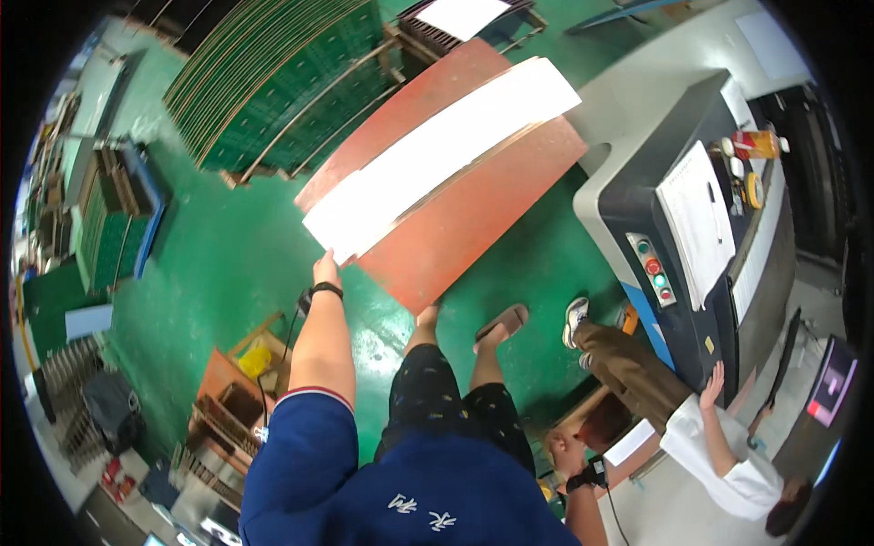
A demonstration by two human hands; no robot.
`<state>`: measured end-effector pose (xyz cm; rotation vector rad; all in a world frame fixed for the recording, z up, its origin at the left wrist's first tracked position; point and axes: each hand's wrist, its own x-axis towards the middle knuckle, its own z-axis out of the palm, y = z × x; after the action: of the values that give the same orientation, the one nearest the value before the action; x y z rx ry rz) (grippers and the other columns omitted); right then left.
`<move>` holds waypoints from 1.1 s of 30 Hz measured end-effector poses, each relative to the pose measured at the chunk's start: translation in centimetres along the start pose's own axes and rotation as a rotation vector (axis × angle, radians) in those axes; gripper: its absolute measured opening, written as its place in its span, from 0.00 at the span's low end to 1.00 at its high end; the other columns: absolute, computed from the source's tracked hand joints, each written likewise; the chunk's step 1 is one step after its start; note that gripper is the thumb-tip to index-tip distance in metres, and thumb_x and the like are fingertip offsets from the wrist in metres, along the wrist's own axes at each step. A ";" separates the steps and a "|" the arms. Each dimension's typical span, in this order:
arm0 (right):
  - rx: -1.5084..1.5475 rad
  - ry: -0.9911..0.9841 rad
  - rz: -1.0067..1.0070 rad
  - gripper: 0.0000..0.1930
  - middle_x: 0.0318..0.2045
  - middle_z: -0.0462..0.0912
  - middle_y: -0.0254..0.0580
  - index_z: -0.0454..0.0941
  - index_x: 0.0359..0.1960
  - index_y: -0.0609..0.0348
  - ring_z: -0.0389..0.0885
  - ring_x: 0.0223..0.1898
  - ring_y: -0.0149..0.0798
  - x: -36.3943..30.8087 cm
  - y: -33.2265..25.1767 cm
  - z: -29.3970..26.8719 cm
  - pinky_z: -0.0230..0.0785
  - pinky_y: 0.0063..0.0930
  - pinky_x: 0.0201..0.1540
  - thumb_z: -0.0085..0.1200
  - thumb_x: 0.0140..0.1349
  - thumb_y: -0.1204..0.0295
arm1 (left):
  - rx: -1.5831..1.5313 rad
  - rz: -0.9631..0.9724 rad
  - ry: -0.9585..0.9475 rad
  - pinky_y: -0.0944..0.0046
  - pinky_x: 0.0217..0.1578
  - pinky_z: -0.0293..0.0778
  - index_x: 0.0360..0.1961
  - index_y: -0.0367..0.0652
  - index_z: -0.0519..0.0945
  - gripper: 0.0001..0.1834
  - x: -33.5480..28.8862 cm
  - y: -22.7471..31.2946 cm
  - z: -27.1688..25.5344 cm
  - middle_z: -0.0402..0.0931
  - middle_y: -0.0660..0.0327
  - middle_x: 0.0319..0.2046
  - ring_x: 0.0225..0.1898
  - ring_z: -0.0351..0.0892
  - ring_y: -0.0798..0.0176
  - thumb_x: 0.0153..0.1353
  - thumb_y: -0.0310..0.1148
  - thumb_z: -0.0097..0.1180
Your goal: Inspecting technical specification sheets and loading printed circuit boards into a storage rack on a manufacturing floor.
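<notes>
A long white panel (446, 155), bright with glare and brownish along its near edge, lies across a reddish-brown board (482, 218) in front of me. My left hand (327, 269) is at the panel's near-left corner, thumb on top and fingers closed around the edge. A dark band circles that wrist. Low on the right, my right hand (566, 453) hangs beside my body, away from the panel, with a black device strapped at its wrist. How its fingers are held is not clear.
Green boards (291, 100) stand stacked at the far left. At right is a machine with a button panel (651, 268), papers (696, 223) and a bottle (760, 144). Another person (719, 446) stands beside it, one hand on it. A wooden crate (228, 400) sits lower left.
</notes>
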<state>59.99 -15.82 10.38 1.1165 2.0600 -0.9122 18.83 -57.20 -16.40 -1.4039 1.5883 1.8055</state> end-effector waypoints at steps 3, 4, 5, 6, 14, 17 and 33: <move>-0.099 -0.075 0.025 0.14 0.32 0.82 0.47 0.76 0.44 0.56 0.81 0.31 0.38 0.0 0.9 0.3 0.72 0.29 0.38 0.49 0.56 0.69 | -0.231 -0.042 -0.036 0.58 0.18 0.77 0.48 0.31 0.68 0.20 2.5 1.8 -2.2 0.75 0.53 0.39 0.30 0.79 0.51 0.61 0.36 0.49; -0.085 -0.066 0.015 0.14 0.32 0.82 0.47 0.76 0.44 0.56 0.81 0.31 0.38 0.0 1.0 0.3 0.72 0.29 0.38 0.49 0.56 0.69 | -0.227 -0.029 -0.026 0.62 0.13 0.73 0.47 0.31 0.69 0.21 2.9 2.2 -3.0 0.76 0.53 0.39 0.25 0.80 0.53 0.60 0.38 0.51; -0.026 -0.024 0.075 0.14 0.32 0.82 0.47 0.76 0.44 0.56 0.81 0.31 0.38 -0.1 1.5 0.1 0.72 0.29 0.38 0.49 0.56 0.68 | -0.178 -0.044 0.009 0.64 0.12 0.69 0.45 0.34 0.70 0.20 2.2 2.4 -2.3 0.76 0.56 0.37 0.24 0.78 0.56 0.59 0.39 0.52; 0.035 0.015 0.129 0.15 0.32 0.82 0.47 0.76 0.44 0.56 0.81 0.31 0.38 -0.1 2.1 -0.1 0.72 0.28 0.37 0.49 0.56 0.68 | -0.131 -0.053 0.048 0.66 0.12 0.64 0.43 0.37 0.71 0.19 1.4 2.8 -2.0 0.76 0.59 0.35 0.23 0.77 0.59 0.59 0.41 0.54; 0.046 0.122 -0.085 0.15 0.29 0.81 0.45 0.77 0.43 0.54 0.80 0.31 0.43 0.9 0.3 1.4 0.71 0.31 0.37 0.50 0.53 0.67 | 0.042 0.307 -0.165 0.70 0.17 0.56 0.33 0.40 0.72 0.15 -11.0 9.9 -2.4 0.71 0.65 0.24 0.19 0.64 0.70 0.59 0.42 0.54; 0.008 0.153 -0.284 0.14 0.29 0.80 0.46 0.76 0.42 0.55 0.79 0.31 0.43 1.1 -2.1 1.1 0.71 0.32 0.36 0.50 0.54 0.68 | 0.248 0.674 -0.088 0.69 0.25 0.63 0.30 0.33 0.75 0.15 -20.1 14.0 -2.6 0.72 0.64 0.24 0.25 0.67 0.72 0.59 0.38 0.55; 0.361 0.313 -0.777 0.21 0.41 0.77 0.43 0.70 0.51 0.58 0.77 0.37 0.39 -6.9 4.7 -4.1 0.70 0.32 0.40 0.53 0.54 0.66 | 1.178 2.011 -0.387 0.59 0.26 0.64 0.26 0.32 0.77 0.18 -71.6 14.1 -14.1 0.72 0.54 0.22 0.23 0.70 0.55 0.53 0.41 0.57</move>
<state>66.43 -13.71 16.73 0.6227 2.7304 -1.6081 45.74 -50.42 52.56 1.4736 2.9703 0.6775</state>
